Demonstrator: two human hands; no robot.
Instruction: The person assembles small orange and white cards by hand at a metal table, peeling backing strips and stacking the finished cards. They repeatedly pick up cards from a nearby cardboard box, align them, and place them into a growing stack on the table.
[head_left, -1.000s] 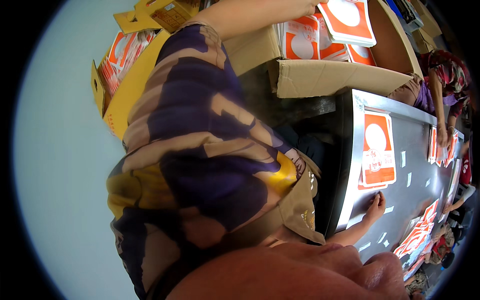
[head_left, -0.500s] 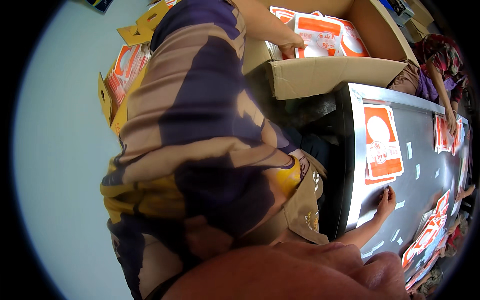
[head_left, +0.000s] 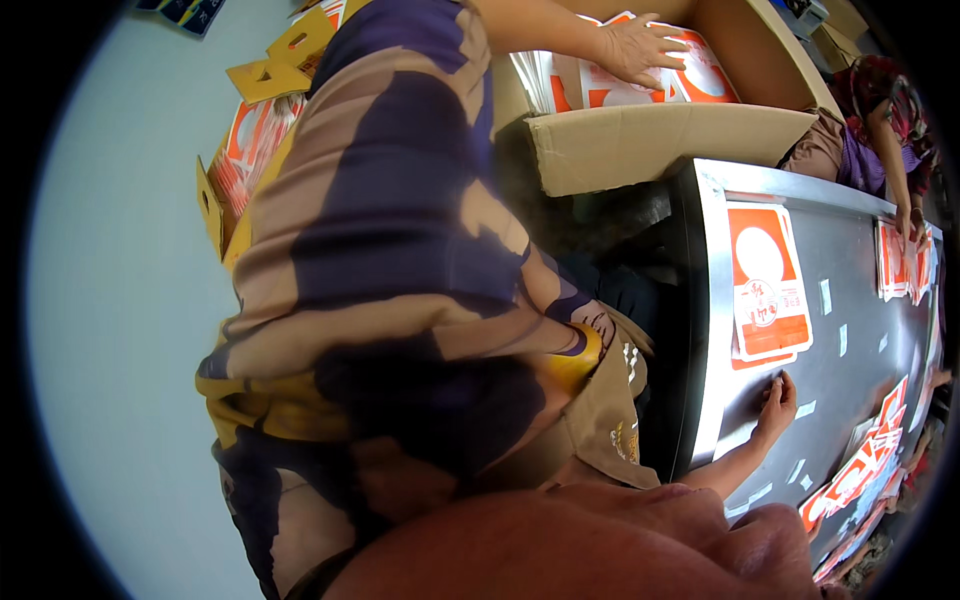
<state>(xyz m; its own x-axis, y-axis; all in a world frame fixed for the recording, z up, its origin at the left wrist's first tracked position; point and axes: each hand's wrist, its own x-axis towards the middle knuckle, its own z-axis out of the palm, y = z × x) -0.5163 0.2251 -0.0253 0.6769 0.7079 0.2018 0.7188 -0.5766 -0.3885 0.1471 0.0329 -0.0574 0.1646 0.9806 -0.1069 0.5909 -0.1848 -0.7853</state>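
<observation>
Spread flat with its fingers apart, my left hand (head_left: 640,52) rests on the orange-and-white printed flat bags (head_left: 708,72) inside an open cardboard box (head_left: 670,140). Its palm covers part of the bags. My right hand (head_left: 775,408) is on the dark table (head_left: 835,385), just below a stack of the same printed bags (head_left: 768,285). Its fingers are curled together close to the stack's lower edge. What they hold, if anything, is too small to make out.
Yellow cartons (head_left: 210,205) with more printed bags are at the left. Another person's hand (head_left: 905,220) touches bags across the table. Further right lies a fanned row of bags (head_left: 855,470). Small pale strips (head_left: 825,297) dot the tabletop, which has a metal rim (head_left: 705,330).
My left hand has let go of a bag's edge near the box's near wall and now lies spread over the bags. The right hand stays almost still.
</observation>
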